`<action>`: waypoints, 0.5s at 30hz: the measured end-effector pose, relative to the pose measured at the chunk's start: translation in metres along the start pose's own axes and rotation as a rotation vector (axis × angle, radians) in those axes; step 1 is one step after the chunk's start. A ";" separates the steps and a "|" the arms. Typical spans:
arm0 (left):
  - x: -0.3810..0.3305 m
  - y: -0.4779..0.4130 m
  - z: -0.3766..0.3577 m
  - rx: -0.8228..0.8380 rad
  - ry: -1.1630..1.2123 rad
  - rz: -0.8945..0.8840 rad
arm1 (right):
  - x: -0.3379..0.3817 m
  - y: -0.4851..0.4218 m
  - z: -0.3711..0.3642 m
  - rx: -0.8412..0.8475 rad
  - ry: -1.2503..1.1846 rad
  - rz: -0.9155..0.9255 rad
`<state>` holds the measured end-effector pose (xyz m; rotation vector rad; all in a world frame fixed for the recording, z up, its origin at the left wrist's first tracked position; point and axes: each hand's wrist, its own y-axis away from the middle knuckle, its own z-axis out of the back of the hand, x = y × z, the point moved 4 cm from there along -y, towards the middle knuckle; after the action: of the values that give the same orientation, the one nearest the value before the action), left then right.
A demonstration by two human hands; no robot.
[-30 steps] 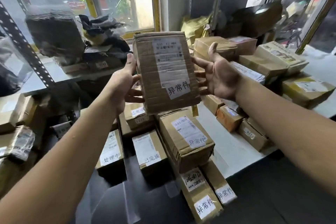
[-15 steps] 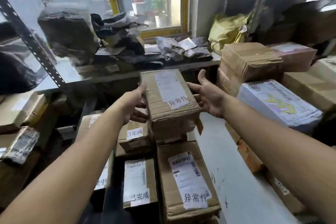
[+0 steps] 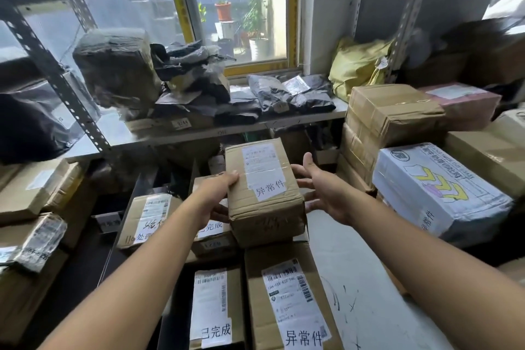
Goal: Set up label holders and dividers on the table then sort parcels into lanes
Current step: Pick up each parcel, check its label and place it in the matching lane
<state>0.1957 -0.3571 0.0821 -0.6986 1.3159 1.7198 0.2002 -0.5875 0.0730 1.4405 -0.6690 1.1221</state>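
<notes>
A brown cardboard parcel with a white shipping label and a handwritten white tag lies flat at the far end of the middle row of parcels. My left hand grips its left edge, thumb on top and fingers underneath. My right hand is spread beside the parcel's right side, fingertips at its edge. Whether the parcel rests on what is under it is hidden. In front of it lies a larger parcel with the same kind of tag. A dark divider strip runs along the left lane.
More tagged parcels lie in the lanes to the left. A white printed carton and stacked brown boxes crowd the right. Bare white tabletop shows between. A metal shelf behind carries grey poly bags.
The parcel has gone from upright in front of me down and forward to flat at the far end of the row. Both hands moved with it.
</notes>
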 end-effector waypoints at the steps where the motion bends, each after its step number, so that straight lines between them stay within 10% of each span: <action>1: 0.002 0.002 0.000 0.007 0.009 0.002 | 0.002 0.004 0.000 -0.002 0.024 -0.003; 15: 0.003 0.089 0.113 -0.532 -0.770 -0.252 | 0.088 0.066 -0.047 -0.282 0.550 0.293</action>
<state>0.1233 -0.2567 0.1568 -0.3825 0.2342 1.8565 0.1632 -0.5393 0.1764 0.7565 -0.6194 1.5058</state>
